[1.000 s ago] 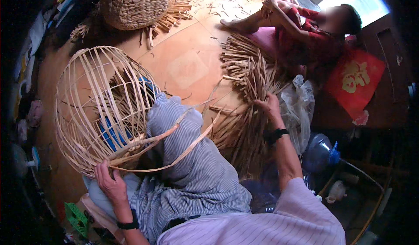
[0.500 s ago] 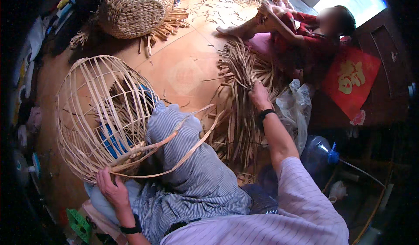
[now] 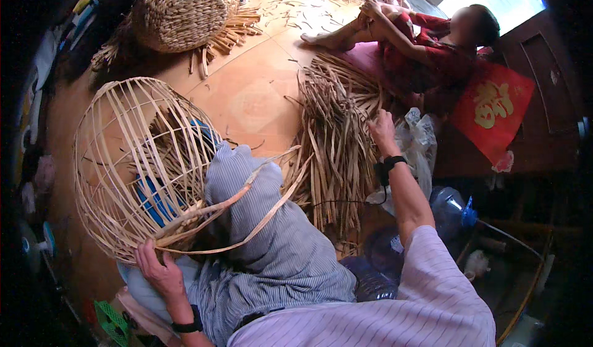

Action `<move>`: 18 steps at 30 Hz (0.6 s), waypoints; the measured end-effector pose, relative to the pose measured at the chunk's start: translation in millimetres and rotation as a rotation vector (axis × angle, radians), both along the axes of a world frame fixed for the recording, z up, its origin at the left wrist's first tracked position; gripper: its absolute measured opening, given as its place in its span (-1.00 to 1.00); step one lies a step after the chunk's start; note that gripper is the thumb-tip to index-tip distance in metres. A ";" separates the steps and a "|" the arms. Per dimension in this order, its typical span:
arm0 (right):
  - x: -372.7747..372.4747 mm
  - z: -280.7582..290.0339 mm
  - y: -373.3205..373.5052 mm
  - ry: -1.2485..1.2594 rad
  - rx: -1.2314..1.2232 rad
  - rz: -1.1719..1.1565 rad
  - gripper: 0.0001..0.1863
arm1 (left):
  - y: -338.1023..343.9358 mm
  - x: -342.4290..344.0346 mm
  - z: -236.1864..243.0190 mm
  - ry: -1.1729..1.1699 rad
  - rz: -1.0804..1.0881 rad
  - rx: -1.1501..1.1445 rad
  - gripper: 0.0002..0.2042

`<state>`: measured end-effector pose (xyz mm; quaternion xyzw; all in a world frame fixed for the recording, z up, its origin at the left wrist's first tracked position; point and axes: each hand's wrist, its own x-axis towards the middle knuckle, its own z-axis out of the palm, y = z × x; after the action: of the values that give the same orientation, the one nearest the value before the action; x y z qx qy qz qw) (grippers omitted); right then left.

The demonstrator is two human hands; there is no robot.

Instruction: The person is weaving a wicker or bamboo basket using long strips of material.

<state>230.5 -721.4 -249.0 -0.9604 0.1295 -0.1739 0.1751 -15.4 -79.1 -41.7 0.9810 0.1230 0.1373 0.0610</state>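
Observation:
My left hand [image 3: 160, 271] is closed on the lower rim of an open basket frame [image 3: 143, 161] of pale strips, tilted on its side by my left knee. Loose strip ends [image 3: 272, 214] stick out from the frame across my leg. On the right, my right hand [image 3: 384, 132] reaches to the edge of a large pile of dried brown stalks [image 3: 333, 143] on the floor. Its fingers are curled against the stalks; exactly how many they pinch is hidden.
A finished-looking woven basket [image 3: 185, 13] lies at the back left over more stalks [image 3: 238, 30]. A person in red [image 3: 411, 50] sits beyond the pile. A plastic bag [image 3: 417, 143] and a large clear bottle [image 3: 448, 205] stand right of my forearm. Scraps litter the tiled floor [image 3: 247, 93].
My right hand has moved a little right, from the middle of the raised stalks to the pile's edge. The stalk tops have dropped and spread. The left hand keeps its place on the frame.

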 end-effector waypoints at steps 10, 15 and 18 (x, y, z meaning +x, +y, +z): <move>-148.5 -71.7 78.2 0.856 0.061 -0.135 -0.29 | 3.6 2.3 4.8 0.010 -0.049 -0.019 -0.57; -208.9 -90.9 87.5 0.783 0.080 -0.131 -0.49 | 1.5 3.1 1.3 0.014 -0.043 0.016 -0.56; -200.0 -50.2 91.1 0.640 0.157 -0.108 -0.62 | -3.3 2.8 5.2 0.008 -0.034 -0.014 -0.56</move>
<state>30.5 -630.3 -299.2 -0.9416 0.2417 0.1380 0.1893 -12.6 -82.4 -36.5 0.9830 0.1075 0.1313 0.0697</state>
